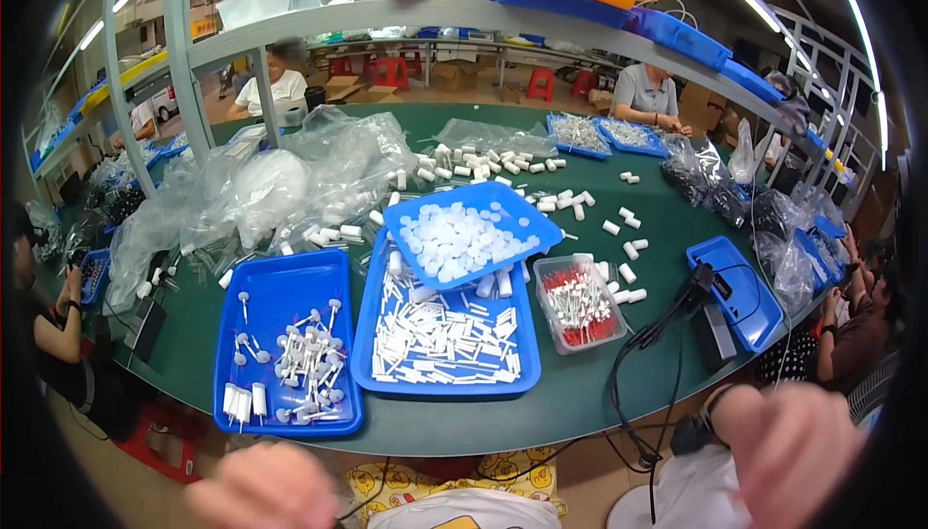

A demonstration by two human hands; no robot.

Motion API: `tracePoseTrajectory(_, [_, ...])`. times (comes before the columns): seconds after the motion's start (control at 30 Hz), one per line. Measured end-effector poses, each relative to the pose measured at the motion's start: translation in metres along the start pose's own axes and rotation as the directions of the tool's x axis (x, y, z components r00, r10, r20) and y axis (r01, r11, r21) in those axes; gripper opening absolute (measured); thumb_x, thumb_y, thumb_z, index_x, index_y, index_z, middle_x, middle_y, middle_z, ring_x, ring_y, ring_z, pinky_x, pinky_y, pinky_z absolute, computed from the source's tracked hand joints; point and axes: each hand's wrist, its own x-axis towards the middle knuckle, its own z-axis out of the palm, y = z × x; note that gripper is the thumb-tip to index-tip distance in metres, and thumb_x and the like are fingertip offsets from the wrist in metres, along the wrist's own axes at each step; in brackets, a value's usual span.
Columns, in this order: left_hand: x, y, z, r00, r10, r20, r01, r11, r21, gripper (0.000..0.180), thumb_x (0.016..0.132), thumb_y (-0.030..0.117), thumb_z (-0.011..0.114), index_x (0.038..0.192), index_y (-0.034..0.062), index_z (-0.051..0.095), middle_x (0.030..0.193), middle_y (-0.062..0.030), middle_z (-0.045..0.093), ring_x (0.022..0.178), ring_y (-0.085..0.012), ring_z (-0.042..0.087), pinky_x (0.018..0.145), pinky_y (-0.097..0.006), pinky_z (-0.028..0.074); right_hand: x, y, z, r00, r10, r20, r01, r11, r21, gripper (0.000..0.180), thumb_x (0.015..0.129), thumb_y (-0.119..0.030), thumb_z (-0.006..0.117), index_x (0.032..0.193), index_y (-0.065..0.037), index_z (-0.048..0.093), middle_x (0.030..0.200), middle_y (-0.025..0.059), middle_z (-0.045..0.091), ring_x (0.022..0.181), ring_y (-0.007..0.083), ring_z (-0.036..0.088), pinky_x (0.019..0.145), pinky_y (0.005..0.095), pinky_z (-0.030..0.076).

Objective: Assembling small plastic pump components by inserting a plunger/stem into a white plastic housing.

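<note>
My left hand [263,486] sits low at the near edge of the green table [667,229], blurred, below the blue tray of white plunger-like parts [287,340]. I cannot tell whether its fingers are curled or spread, and I see nothing in it. My right hand [783,452] is also blurred, off to the right of that tray and past the table's near rim, beside a black cable [628,384] that hangs over the edge. I cannot make out its grip either, nor anything held in it. Neither hand touches the table or a tray.

Just right of the plunger tray lies a second blue tray filled with small white tubes [447,336]. A smaller blue tray heaped with white round caps [471,234] rests tilted on the far rim of the tube tray. To the right of the tube tray stands a clear plastic box of red-tipped pieces [580,302]. Loose white caps [580,205] are scattered on the table beyond the box. Crumpled clear plastic bags [261,191] pile up behind the plunger tray. Further right of the clear box, near the table's edge, a blue tray with a cable in it [739,292] sits by a black device [698,282].

Across the table other people sit at work, and more sit at the left and right edges.
</note>
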Motion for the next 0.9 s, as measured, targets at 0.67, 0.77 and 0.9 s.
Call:
tracePoseTrajectory(0.67, [-0.075, -0.180, 0.037, 0.939, -0.343, -0.017, 0.093, 0.208, 0.974, 0.052, 0.071, 0.026, 0.069, 0.115, 0.0045, 0.052, 0.122, -0.0177, 0.040, 0.115, -0.0352, 0.034, 0.097, -0.051, 0.022, -0.149, 0.415, -0.173, 0.175, 0.936, -0.304, -0.984, 0.155, -0.089, 0.031, 0.093, -0.021, 0.050, 0.101, 0.008, 0.052, 0.085, 0.0142, 0.060, 0.064, 0.0219, 0.062, 0.052, 0.0333, 0.056])
tracePoseTrajectory(0.77, [-0.075, -0.180, 0.035, 0.929, -0.368, -0.038, 0.114, 0.189, 0.975, 0.051, 0.071, 0.026, 0.069, 0.114, 0.0043, 0.052, 0.122, -0.0172, 0.040, 0.115, -0.0348, 0.034, 0.097, -0.051, 0.022, -0.139, 0.403, -0.182, 0.200, 0.936, -0.289, -0.977, 0.213, 0.013, 0.031, 0.092, -0.020, 0.052, 0.102, 0.009, 0.049, 0.088, 0.0159, 0.058, 0.066, 0.0251, 0.063, 0.052, 0.0349, 0.057])
tracePoseTrajectory(0.9, [-0.073, -0.180, 0.035, 0.921, -0.386, -0.045, 0.124, 0.183, 0.975, 0.050, 0.070, 0.025, 0.069, 0.113, 0.0039, 0.052, 0.120, -0.0162, 0.042, 0.114, -0.0348, 0.034, 0.097, -0.051, 0.021, -0.147, 0.373, -0.218, 0.164, 0.874, -0.458, -0.976, 0.212, 0.055, 0.029, 0.092, -0.022, 0.054, 0.098, 0.006, 0.049, 0.089, 0.0158, 0.058, 0.070, 0.0254, 0.063, 0.056, 0.0364, 0.059])
